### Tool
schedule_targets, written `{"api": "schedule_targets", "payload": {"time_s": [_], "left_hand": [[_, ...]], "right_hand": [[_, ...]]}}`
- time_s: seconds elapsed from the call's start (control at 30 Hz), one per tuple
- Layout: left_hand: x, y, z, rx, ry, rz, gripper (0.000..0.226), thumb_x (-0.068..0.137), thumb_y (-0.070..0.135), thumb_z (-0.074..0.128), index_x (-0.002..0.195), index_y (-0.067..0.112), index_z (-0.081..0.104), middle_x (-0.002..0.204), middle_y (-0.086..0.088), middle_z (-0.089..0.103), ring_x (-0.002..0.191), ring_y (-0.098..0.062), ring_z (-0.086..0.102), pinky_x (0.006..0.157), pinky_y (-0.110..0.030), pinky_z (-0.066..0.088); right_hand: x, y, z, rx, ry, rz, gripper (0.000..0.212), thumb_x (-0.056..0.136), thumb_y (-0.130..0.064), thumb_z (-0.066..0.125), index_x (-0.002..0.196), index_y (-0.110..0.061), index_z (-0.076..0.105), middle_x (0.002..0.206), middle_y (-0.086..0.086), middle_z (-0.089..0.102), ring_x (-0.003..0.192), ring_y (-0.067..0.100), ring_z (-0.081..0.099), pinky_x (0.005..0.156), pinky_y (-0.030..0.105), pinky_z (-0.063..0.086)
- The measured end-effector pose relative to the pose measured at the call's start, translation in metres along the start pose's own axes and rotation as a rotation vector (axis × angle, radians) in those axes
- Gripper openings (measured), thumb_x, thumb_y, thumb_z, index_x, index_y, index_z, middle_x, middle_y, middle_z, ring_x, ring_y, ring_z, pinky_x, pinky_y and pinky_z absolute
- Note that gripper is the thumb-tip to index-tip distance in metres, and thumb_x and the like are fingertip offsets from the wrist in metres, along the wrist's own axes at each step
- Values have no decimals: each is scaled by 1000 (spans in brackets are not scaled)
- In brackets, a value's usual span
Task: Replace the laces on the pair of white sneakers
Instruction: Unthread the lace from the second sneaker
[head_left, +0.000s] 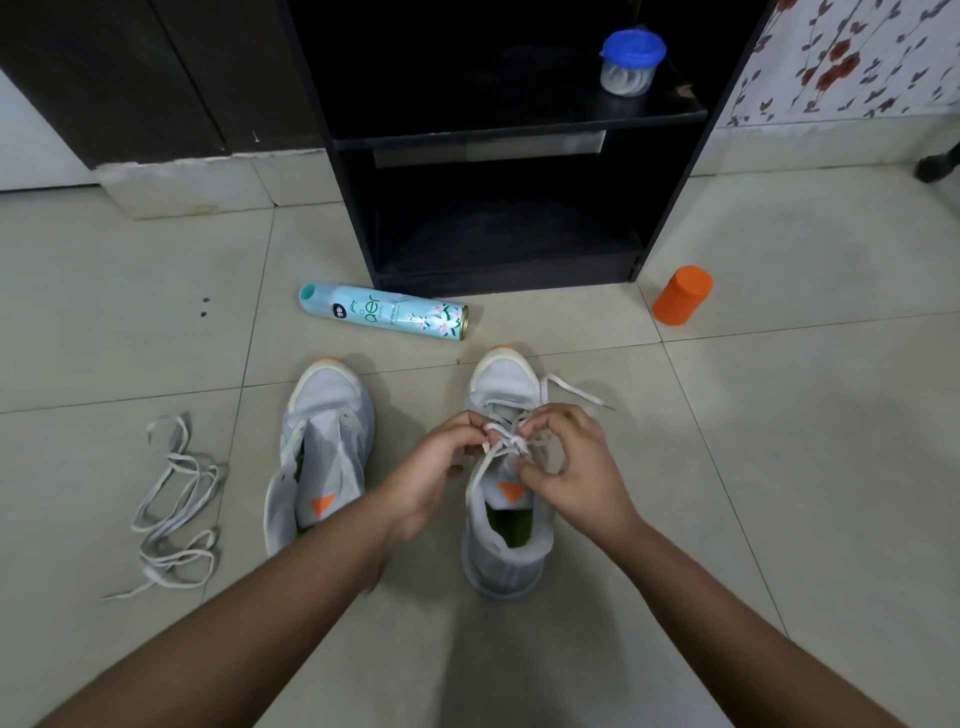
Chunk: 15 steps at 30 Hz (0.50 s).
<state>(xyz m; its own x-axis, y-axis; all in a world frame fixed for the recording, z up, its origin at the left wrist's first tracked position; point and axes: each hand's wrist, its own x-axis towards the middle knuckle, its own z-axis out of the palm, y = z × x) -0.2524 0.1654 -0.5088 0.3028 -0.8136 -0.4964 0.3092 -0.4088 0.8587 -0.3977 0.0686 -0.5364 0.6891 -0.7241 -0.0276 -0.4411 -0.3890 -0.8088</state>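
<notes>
Fingers (470, 423) of left hand (431, 470) and right hand (579, 467) pinch the sneaker lace (569, 387), beyond it an "aer" can (384, 313)

White right sneaker (505, 569) part-laced; left sneaker (323, 441) laceless; loose lace (179, 457) beside.

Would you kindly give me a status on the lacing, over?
Left hand and right hand pinch the lace on the right-side sneaker. Other sneaker unlaced, loose lace beside it. Nothing blocking.

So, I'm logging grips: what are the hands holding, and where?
The left hand and right hand each pinch the lace where it crosses above the right sneaker.
</notes>
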Motion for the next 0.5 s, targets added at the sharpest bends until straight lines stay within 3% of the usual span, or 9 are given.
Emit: {"api": "schedule_targets", "payload": {"time_s": [0.07, 0.13, 0.23, 0.33, 0.4, 0.5], "left_hand": [[-1, 3, -2, -86, -6, 46, 7, 76, 19, 51, 80, 18, 56, 80, 3, 62, 85, -13, 55, 83, -30, 36], [-2, 10, -3, -183, -55, 125, 13, 82, 12, 47, 86, 11, 59, 71, 3, 60, 77, -11, 56, 80, -24, 41], [-4, 23, -9, -302, -58, 222, 28, 77, 17, 49, 97, 6, 64, 63, 1, 54, 73, -14, 52, 78, -22, 45], [-7, 37, -17, -468, 12, 287, 29, 77, 14, 50, 102, 8, 63, 57, 2, 48, 70, -17, 46, 74, -25, 48], [-8, 44, -25, -513, 85, 290, 30, 85, 12, 48, 110, 15, 62, 58, 3, 47, 67, -15, 49, 79, -29, 42], [-7, 47, -39, -611, 222, 288, 33, 90, 10, 44, 116, 22, 61, 61, 7, 48, 64, -10, 49, 78, -28, 38]], "right_hand": [[1, 3, 5, -125, 40, -40, 23, 68, -32, 75, 87, -20, 69, 107, -4, 60, 101, 12, 50, 86, 24, 40], [3, 2, 6, -49, 113, 8, 15, 74, -29, 75, 83, -19, 68, 96, -5, 63, 92, 10, 56, 80, 28, 45], [5, -3, -2, 2, 259, 61, 4, 82, -24, 67, 82, -22, 63, 84, -11, 63, 80, 7, 59, 68, 34, 50], [12, -9, -26, 71, 390, 90, 7, 83, -21, 63, 82, -25, 57, 76, -12, 62, 69, 10, 60, 61, 33, 49], [19, -8, -42, 114, 453, 143, 15, 82, -12, 60, 91, -24, 58, 82, -12, 65, 69, 12, 62, 64, 33, 50], [30, 7, -54, 383, 536, 326, 20, 86, -6, 49, 96, -20, 57, 88, -1, 70, 67, 16, 66, 65, 32, 48]]}}
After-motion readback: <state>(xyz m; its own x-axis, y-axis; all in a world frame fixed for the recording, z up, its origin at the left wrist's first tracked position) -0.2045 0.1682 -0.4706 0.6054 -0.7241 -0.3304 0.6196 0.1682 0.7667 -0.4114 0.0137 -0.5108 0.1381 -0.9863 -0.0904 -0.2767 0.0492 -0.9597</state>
